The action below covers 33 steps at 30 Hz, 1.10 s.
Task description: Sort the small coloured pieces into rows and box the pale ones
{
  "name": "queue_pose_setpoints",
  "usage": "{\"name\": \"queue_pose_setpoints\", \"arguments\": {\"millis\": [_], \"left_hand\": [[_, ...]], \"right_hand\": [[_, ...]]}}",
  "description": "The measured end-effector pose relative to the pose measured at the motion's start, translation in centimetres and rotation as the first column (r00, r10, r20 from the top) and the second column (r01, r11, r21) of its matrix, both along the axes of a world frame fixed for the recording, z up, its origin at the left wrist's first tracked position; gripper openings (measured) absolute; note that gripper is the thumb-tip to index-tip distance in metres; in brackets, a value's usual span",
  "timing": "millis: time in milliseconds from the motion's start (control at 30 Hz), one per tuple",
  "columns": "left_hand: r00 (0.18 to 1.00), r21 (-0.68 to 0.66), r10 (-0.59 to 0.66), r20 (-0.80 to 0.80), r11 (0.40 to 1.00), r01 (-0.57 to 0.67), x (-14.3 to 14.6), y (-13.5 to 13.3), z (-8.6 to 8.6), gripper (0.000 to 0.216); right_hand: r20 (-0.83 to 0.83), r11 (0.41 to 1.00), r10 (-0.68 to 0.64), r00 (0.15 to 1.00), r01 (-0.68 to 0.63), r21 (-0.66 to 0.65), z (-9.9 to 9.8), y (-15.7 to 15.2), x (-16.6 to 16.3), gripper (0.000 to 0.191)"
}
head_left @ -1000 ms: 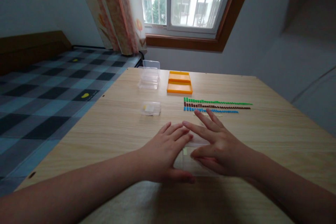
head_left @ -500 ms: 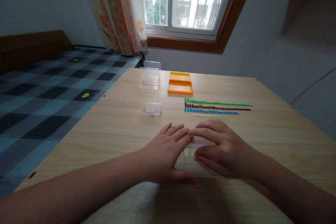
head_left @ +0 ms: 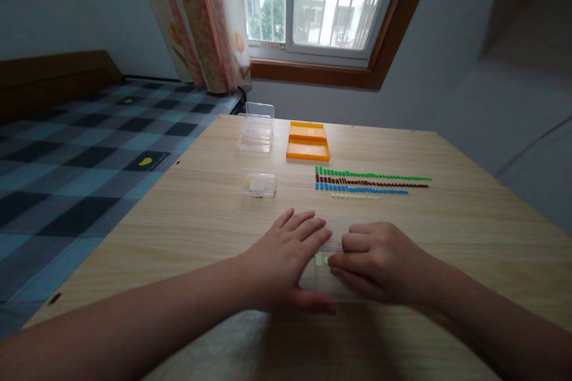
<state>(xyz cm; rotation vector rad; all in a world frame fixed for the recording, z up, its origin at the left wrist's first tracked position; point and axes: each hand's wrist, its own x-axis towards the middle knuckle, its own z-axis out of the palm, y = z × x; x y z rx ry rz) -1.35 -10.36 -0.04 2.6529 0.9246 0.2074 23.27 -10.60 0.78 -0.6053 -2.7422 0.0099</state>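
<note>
A small clear plastic box (head_left: pixel 316 274) lies on the wooden table (head_left: pixel 201 220) between my two hands. My left hand (head_left: pixel 286 262) rests against its left side, fingers stretched over the top edge and thumb along the near edge. My right hand (head_left: pixel 379 262) is curled into a loose fist on the box's right part, fingers pressed on its lid. Beyond my hands lie rows of small pieces: green (head_left: pixel 370 175), brown (head_left: pixel 370 182), blue (head_left: pixel 361 189) and a short pale yellow row (head_left: pixel 355 196).
A closed clear box (head_left: pixel 259 185) with something yellow inside sits farther left. An open clear box (head_left: pixel 255 131) and an orange tray (head_left: pixel 307 141) stand at the far side. A bed with a checked cover (head_left: pixel 80 155) adjoins the table's left edge.
My right hand's fingers, spread out a second ago, have curled down into a fist on the clear box. My left hand has hardly moved.
</note>
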Motion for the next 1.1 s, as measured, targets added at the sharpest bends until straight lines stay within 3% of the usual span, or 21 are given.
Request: {"name": "queue_pose_setpoints", "arguments": {"millis": [233, 567, 733, 1100], "left_hand": [[1.0, 0.016, 0.006, 0.018, 1.0, -0.006, 0.1, 0.0, -0.1, 0.094], [1.0, 0.003, 0.001, 0.024, 1.0, -0.001, 0.1, 0.0, -0.2, 0.093], [0.999, 0.016, 0.005, 0.032, 1.0, -0.006, 0.1, -0.1, -0.3, 0.091], [1.0, 0.0, -0.006, 0.03, 1.0, 0.006, 0.1, -0.1, 0.0, 0.092]], "right_hand": [[-0.033, 1.0, -0.005, 0.999, 0.004, -0.021, 0.0, -0.1, -0.2, 0.027], [-0.016, 0.967, -0.202, 0.979, 0.197, -0.163, -0.3, -1.8, -1.0, 0.027], [-0.076, 0.967, -0.196, 0.978, 0.18, -0.181, 0.2, -2.2, -0.9, 0.028], [-0.038, 0.977, -0.134, 0.99, 0.126, -0.171, -0.5, -1.5, -0.8, 0.029]]}}
